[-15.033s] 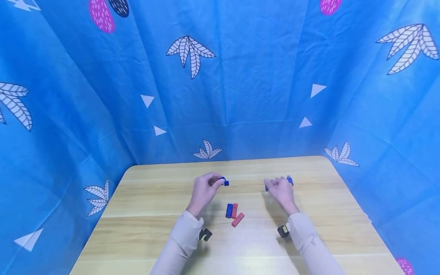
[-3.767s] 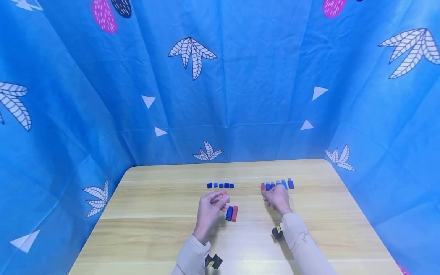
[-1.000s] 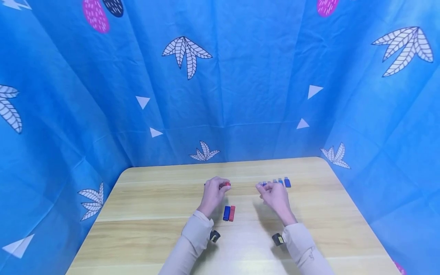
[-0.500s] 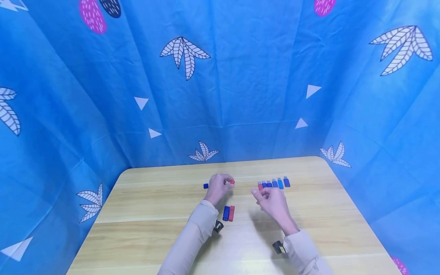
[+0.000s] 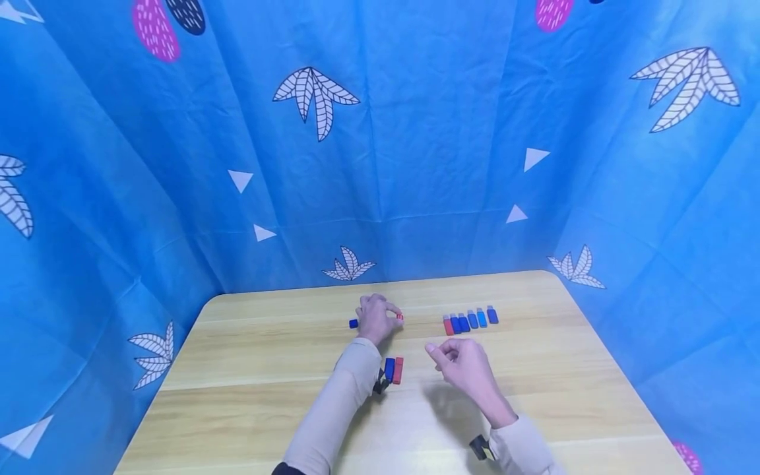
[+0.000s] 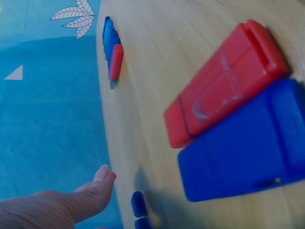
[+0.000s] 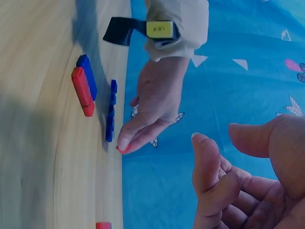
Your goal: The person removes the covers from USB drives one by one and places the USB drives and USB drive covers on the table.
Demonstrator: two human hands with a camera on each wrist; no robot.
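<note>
My left hand (image 5: 375, 321) reaches to the back of the table and pinches a small red cap (image 7: 123, 149) between thumb and fingertips, at the right end of a row of blue caps (image 7: 110, 117). In the head view it hides most of that row, except one blue cap (image 5: 353, 323) at the left. My right hand (image 5: 469, 368) hovers over the table, thumb and forefinger apart, holding nothing. Beyond it lies a row of uncapped USB flash drives: one red drive (image 5: 448, 326) at the left, then several blue drives (image 5: 472, 320).
A capped blue USB drive (image 5: 389, 367) and a capped red USB drive (image 5: 398, 371) lie side by side near the left wrist's camera. Behind the wooden table (image 5: 249, 382) hangs a patterned blue curtain (image 5: 427, 165).
The left hand carried the red cap to the back row and shifted slightly right. The right hand let go of the red drive at its row's left end and drew back toward the person.
</note>
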